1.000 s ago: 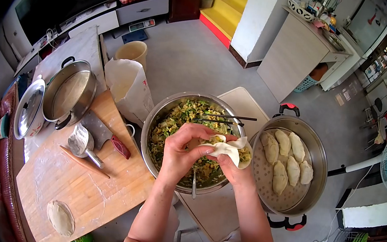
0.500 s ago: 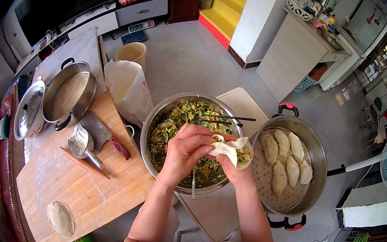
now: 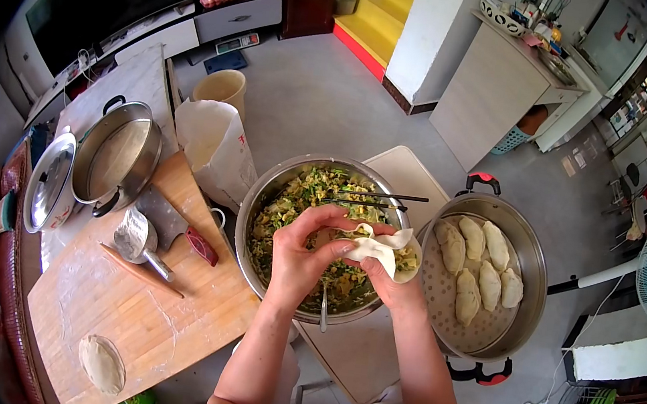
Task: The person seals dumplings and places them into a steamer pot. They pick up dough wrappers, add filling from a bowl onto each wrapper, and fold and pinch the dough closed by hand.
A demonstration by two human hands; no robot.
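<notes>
A partly folded dumpling with greenish filling showing at its right side is held above a steel bowl. My left hand pinches the dough from the left, thumb and fingers closed on its edge. From below and right, my right hand grips the same dumpling, its fingers largely hidden by the dough. Chopped green and yellow filling fills the bowl. A spoon leans in the filling at the near side, and dark chopsticks lie across the bowl's right part.
Right of the bowl, a steamer pot holds several finished dumplings. On the wooden board at left lie a cleaver, a metal scoop, a rolling pin and dough wrappers. A white sack stands behind.
My left fingers have shifted slightly along the dough edge, opening a little more space between thumb and index finger. The dumpling and my right hand stay nearly in place.
</notes>
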